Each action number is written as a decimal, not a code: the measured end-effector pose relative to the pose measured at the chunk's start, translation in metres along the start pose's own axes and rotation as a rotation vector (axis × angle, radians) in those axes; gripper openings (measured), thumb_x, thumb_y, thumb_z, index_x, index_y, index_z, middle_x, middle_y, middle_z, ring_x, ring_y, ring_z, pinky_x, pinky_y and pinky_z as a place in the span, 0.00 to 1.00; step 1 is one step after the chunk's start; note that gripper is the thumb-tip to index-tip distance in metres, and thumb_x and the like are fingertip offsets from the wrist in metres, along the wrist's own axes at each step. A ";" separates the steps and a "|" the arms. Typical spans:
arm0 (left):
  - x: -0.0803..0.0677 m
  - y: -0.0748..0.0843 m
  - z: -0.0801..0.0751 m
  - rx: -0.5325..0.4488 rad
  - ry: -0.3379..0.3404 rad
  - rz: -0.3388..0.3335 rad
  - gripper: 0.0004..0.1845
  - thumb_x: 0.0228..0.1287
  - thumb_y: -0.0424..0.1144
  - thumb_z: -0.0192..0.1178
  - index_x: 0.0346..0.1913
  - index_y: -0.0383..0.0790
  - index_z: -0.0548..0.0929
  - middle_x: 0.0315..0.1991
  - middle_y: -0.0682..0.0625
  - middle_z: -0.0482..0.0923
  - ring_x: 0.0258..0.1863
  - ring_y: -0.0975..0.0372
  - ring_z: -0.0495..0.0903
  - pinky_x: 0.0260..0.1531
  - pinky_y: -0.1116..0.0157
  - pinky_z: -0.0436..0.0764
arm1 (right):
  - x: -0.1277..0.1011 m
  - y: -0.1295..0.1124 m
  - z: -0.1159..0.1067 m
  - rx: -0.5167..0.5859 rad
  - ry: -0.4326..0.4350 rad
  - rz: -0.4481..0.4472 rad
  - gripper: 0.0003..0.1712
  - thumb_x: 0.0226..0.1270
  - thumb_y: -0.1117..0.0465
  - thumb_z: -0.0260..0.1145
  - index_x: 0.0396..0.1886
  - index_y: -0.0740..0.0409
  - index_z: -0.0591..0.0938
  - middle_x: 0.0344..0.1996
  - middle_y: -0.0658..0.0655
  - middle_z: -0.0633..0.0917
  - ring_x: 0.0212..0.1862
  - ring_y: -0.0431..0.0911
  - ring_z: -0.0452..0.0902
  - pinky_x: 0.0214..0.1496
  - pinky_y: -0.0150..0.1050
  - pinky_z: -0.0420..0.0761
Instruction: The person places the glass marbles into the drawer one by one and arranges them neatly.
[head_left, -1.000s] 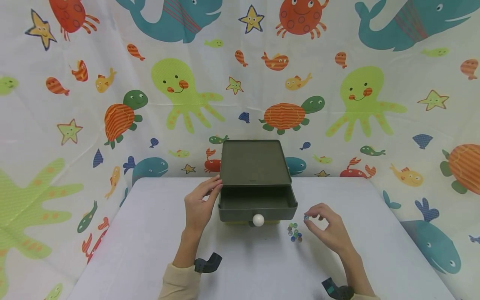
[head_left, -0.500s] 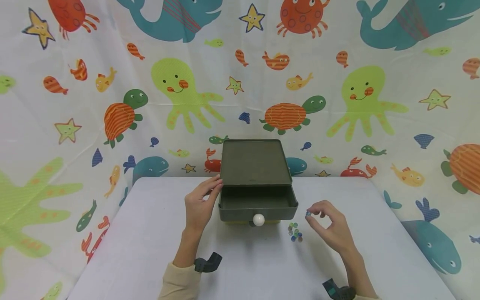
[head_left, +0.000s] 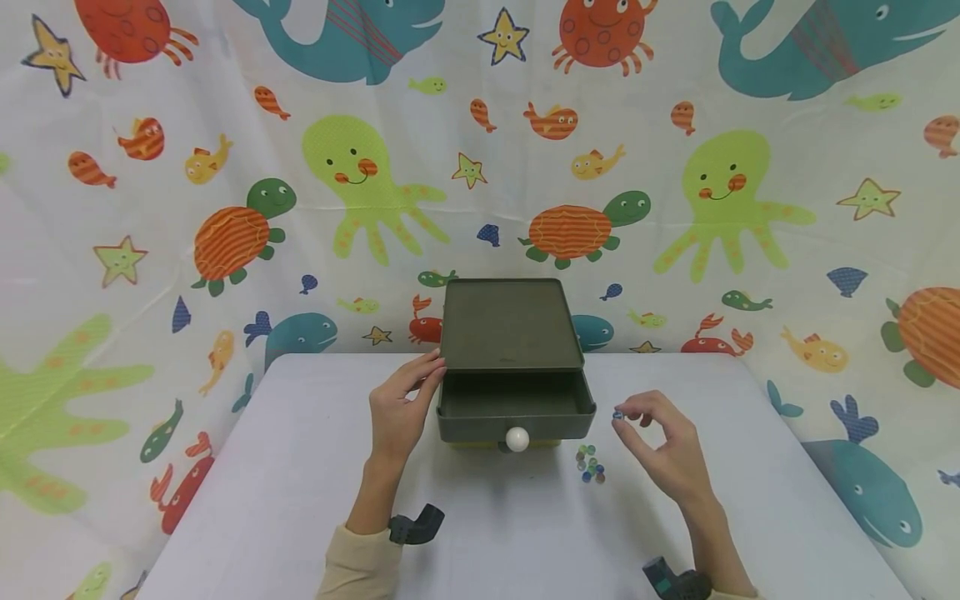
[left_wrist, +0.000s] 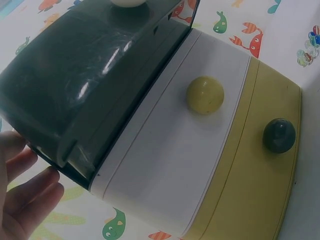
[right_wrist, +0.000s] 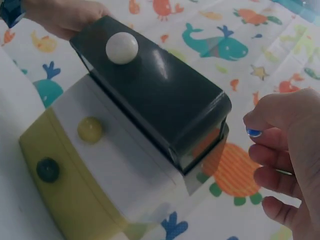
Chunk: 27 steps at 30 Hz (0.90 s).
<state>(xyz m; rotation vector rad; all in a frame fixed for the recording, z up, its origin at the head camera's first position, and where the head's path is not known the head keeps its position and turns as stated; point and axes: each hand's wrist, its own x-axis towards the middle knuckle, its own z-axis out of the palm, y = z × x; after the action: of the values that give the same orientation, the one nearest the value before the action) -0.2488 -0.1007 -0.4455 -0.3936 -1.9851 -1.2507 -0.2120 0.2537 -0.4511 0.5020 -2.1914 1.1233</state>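
A small dark green drawer chest (head_left: 510, 329) stands mid-table with its top drawer (head_left: 516, 408) pulled out, white knob (head_left: 517, 439) at the front. The drawer's inside looks bare in the head view. My left hand (head_left: 431, 371) rests with straight fingers (left_wrist: 30, 197) against the chest's left side. My right hand (head_left: 621, 417) hovers just right of the drawer's front corner and pinches a blue marble (head_left: 618, 414) (right_wrist: 253, 132) between thumb and forefinger. Below it a small cluster of marbles (head_left: 590, 465) lies on the table.
Under the open drawer are a white drawer with a yellow knob (left_wrist: 205, 95) and a yellow drawer with a dark knob (left_wrist: 279, 135), both closed. The grey table (head_left: 300, 467) ends at a sea-animal curtain (head_left: 360, 183) hung close behind the chest.
My right hand has lifted the blue marble up from beside the cluster, closer to the drawer's right front corner. The left hand and the drawer have stayed still.
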 end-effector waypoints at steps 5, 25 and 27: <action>-0.002 0.003 -0.001 -0.003 0.005 0.005 0.12 0.65 0.35 0.67 0.49 0.38 0.89 0.52 0.45 0.87 0.51 0.55 0.87 0.47 0.80 0.81 | 0.004 -0.008 -0.003 0.003 -0.011 -0.013 0.15 0.56 0.71 0.74 0.42 0.52 0.85 0.39 0.48 0.85 0.41 0.36 0.77 0.43 0.21 0.75; -0.005 0.007 0.000 -0.019 0.012 0.002 0.11 0.65 0.36 0.67 0.49 0.38 0.89 0.52 0.45 0.87 0.51 0.54 0.87 0.46 0.80 0.81 | 0.022 -0.025 0.011 0.039 -0.004 -0.099 0.19 0.52 0.73 0.77 0.45 0.55 0.88 0.40 0.52 0.86 0.42 0.41 0.77 0.43 0.21 0.75; -0.005 0.006 0.000 -0.021 0.013 0.007 0.11 0.65 0.36 0.67 0.49 0.38 0.89 0.52 0.44 0.87 0.50 0.54 0.87 0.46 0.81 0.81 | 0.023 -0.027 0.013 0.037 -0.007 -0.106 0.19 0.52 0.72 0.77 0.45 0.55 0.88 0.40 0.52 0.86 0.42 0.41 0.77 0.43 0.21 0.75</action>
<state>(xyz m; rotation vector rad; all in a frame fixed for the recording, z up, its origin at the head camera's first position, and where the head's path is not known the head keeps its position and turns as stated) -0.2414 -0.0967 -0.4455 -0.4019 -1.9599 -1.2671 -0.2183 0.2268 -0.4257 0.6317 -2.1267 1.1085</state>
